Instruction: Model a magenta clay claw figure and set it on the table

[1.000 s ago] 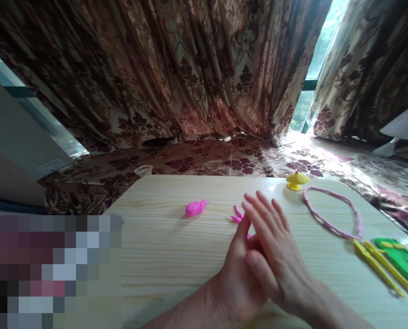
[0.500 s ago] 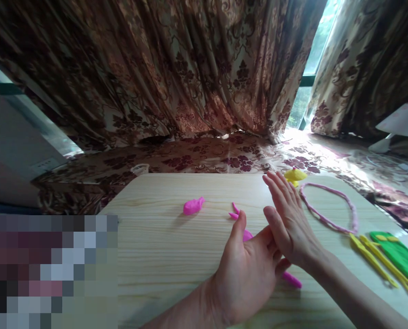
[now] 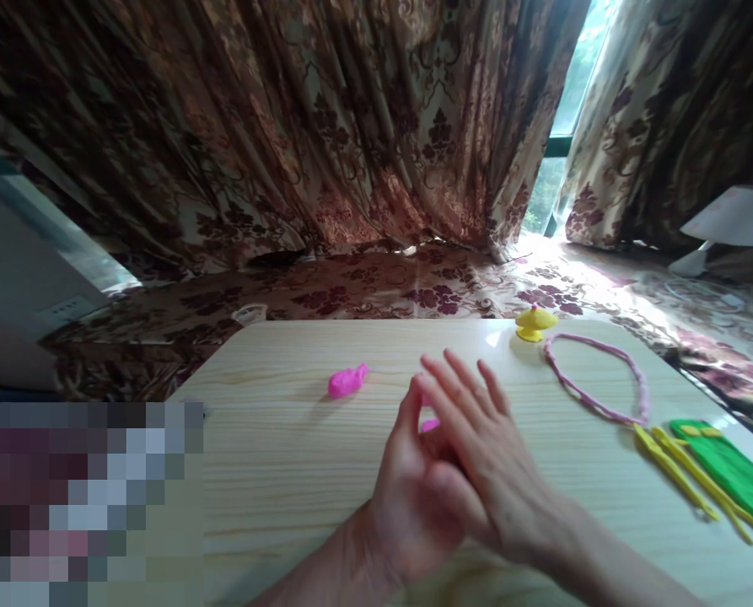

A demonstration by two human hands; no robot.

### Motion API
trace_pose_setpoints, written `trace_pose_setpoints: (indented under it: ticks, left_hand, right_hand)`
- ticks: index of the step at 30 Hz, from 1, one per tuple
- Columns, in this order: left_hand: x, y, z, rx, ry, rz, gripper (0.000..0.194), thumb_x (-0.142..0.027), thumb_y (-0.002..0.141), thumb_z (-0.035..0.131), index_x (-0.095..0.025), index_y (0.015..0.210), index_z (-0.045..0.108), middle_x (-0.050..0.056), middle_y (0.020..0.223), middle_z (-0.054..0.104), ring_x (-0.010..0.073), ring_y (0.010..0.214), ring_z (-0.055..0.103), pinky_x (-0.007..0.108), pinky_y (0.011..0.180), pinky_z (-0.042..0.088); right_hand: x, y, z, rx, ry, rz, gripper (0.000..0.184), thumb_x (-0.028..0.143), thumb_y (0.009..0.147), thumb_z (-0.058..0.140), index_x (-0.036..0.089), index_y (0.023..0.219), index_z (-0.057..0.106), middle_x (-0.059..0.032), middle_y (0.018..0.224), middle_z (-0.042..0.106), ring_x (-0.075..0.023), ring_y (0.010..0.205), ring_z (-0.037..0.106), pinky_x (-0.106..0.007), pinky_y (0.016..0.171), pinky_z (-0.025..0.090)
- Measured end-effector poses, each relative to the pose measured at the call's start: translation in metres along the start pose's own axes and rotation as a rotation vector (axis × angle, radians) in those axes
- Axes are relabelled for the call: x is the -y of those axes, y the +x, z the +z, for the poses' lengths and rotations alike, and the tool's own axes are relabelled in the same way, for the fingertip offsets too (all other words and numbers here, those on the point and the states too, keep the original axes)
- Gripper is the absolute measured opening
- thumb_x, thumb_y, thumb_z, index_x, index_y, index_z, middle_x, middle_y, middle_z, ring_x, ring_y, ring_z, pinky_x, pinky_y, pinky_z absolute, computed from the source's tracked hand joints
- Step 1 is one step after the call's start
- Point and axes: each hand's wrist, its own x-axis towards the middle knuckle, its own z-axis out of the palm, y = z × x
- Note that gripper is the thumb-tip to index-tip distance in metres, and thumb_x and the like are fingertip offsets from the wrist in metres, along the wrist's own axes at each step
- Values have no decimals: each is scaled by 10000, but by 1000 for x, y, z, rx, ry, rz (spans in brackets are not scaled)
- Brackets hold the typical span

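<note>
My left hand (image 3: 414, 493) is turned palm up, its thumb raised. My right hand (image 3: 490, 455) lies across it, palm against palm, with its fingers stretched out flat. Whether anything sits between the palms is hidden. A bit of pink clay (image 3: 431, 426) shows in the gap between my left thumb and the right hand; the rest of it is covered. To the left of my hands a larger lump of pink clay (image 3: 346, 382), narrowed at one end, lies on the light wooden table (image 3: 287, 480).
At the back right stand a yellow clay piece (image 3: 536, 323) with a pink tip and a lilac twisted clay loop (image 3: 640, 379). Nearer are yellow clay strips (image 3: 673, 468) and a flat green clay slab (image 3: 730, 476). A white lamp (image 3: 727, 219) stands beyond, right of the patterned curtain (image 3: 376, 126).
My right hand slid forward over the left palm, then came back. The pink pieces seen past the hands, including a roll under the right hand, are now mostly covered. The view shifted slightly right.
</note>
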Motion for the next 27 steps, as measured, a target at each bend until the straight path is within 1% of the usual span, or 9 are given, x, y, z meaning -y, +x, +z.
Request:
trace_pose_setpoints:
  ticks: [2, 4, 8, 12, 17, 19, 22, 25, 27]
  left_hand:
    - [0, -1, 1, -9, -9, -47, 653, -604, 850, 258, -118, 1153, 571, 105, 1280, 521, 210, 1239, 396, 291, 1014, 284]
    - [0, -1, 3, -8, -29, -80, 668, -617, 843, 262, -111, 1154, 569, 108, 1269, 531, 212, 1238, 395, 291, 1013, 283]
    - [1, -1, 1, -35, -63, -49, 605, -595, 852, 283, -152, 1141, 577, 78, 1215, 569, 206, 1200, 439, 296, 988, 307]
    - [0, -1, -2, 1, -62, -82, 647, -602, 854, 252, -111, 1111, 586, 124, 1131, 607, 239, 1139, 486, 330, 949, 336]
    - [-3, -2, -2, -10, -57, -68, 587, -557, 869, 286, -119, 1131, 575, 110, 1167, 590, 230, 1180, 448, 316, 965, 317]
    - [-2, -1, -3, -13, 0, -64, 577, -536, 878, 282, -107, 1137, 569, 121, 1222, 551, 238, 1210, 412, 330, 974, 312]
    - [4, 1, -6, -43, 148, -44, 412, -397, 895, 360, -122, 1113, 578, 115, 1247, 521, 230, 1198, 413, 351, 969, 322]
    - [9, 3, -12, -102, 341, -12, 222, -188, 844, 488, -116, 1013, 614, 116, 1112, 584, 207, 1059, 509, 362, 926, 365]
    - [10, 4, -16, -145, 436, 7, 157, -139, 808, 539, -104, 930, 631, 102, 979, 614, 177, 925, 553, 346, 871, 405]
  right_hand:
    - [-3, 0, -1, -126, -55, 202, 567, 371, 906, 304, 205, 1427, 155, -48, 1506, 145, -250, 1379, 56, -517, 1099, 53]
    - [-5, 0, -2, -183, -79, 284, 560, 361, 912, 293, 204, 1428, 145, -50, 1507, 138, -250, 1379, 43, -529, 1093, 43]
    - [-3, -2, 0, 8, -4, 14, 625, 425, 875, 336, 194, 1428, 159, -45, 1505, 152, -269, 1377, 52, -518, 1101, 35]
    - [-5, -1, 1, -151, -92, 275, 555, 370, 917, 291, 172, 1422, 179, -73, 1501, 162, -258, 1378, 46, -532, 1092, 45]
    - [-3, -1, 1, -37, -75, 38, 580, 418, 890, 323, 182, 1410, 221, -51, 1499, 173, -271, 1375, 62, -529, 1096, 44]
    - [-12, 0, -1, -106, -127, 196, 528, 370, 913, 308, 169, 1398, 251, -72, 1487, 211, -262, 1374, 75, -524, 1094, 56]
    - [-30, 0, -5, -263, -124, 382, 462, 333, 927, 303, 179, 1362, 320, -84, 1438, 312, -249, 1363, 137, -512, 1091, 97]
    - [-36, -3, -7, -330, 24, 410, 406, 312, 925, 337, 206, 1314, 386, -70, 1381, 389, -219, 1330, 235, -448, 1090, 184]
    - [-33, -5, -8, -318, 163, 408, 379, 303, 926, 360, 217, 1292, 413, -63, 1357, 412, -200, 1293, 305, -399, 1073, 249]
